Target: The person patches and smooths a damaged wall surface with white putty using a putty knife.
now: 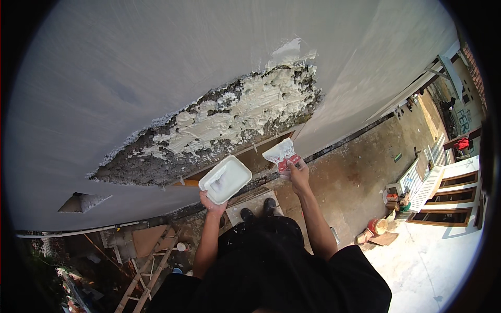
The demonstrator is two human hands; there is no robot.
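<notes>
Left hand: grips white tray, centre. Right hand: holds putty knife at 1 o'clock of the tray. Plaster patch on grey wall, 12 o'clock.

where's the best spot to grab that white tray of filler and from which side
Probably by the near short edge, from below, as the left hand does now: fingers under the base, thumb on the rim. The white tray is shallow and rectangular and its open face holds white filler, so a grip on the rim's lower end keeps it open to the putty knife in the right hand.

The tray sits in the left hand, left of the scraper in the right hand; the wall patch lies just beyond both hands.
</notes>
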